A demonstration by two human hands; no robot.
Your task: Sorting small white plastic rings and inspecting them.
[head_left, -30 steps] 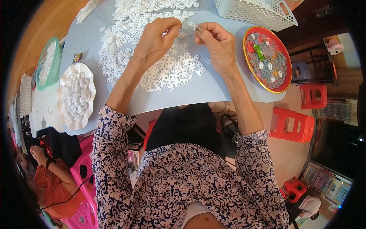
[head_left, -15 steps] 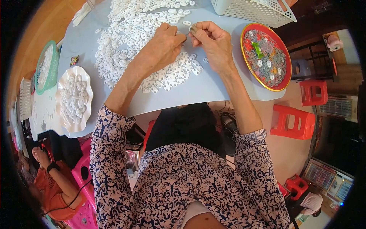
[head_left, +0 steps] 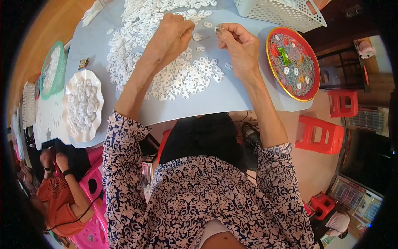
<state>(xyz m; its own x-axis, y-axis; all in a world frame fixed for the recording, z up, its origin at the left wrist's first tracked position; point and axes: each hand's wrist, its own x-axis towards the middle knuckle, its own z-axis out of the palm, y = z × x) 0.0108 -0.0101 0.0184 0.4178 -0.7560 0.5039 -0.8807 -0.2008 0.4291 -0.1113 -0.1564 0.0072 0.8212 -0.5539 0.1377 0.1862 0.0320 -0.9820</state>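
My left hand [head_left: 169, 38] is closed above the pile of small white plastic pieces [head_left: 182, 79] with round holes, its fingertips turned out of sight. Whatever it may hold is hidden. To its right, my right hand [head_left: 240, 43] pinches between thumb and forefinger; a small white plastic piece shows at the fingertips. Something dark covers the thumb's tip. Between the hands a few loose white pieces lie on the grey table [head_left: 166, 112]. Close by my right hand, a red round tray with a gold rim [head_left: 316, 83] holds many tiny grey parts, several white pieces and a green wrapper.
A white scalloped dish [head_left: 99, 112] with white pieces stands at the left, near a green basket [head_left: 62, 68]. A perforated grey basket [head_left: 282, 18] sits at the far right edge. Red stools [head_left: 319, 135] stand on the floor. A person in orange [head_left: 62, 199] sits at lower left.
My hands have drawn apart, the left one moving left and away from me, the right one slightly right. The view has shifted a little. The seated person's hands have separated.
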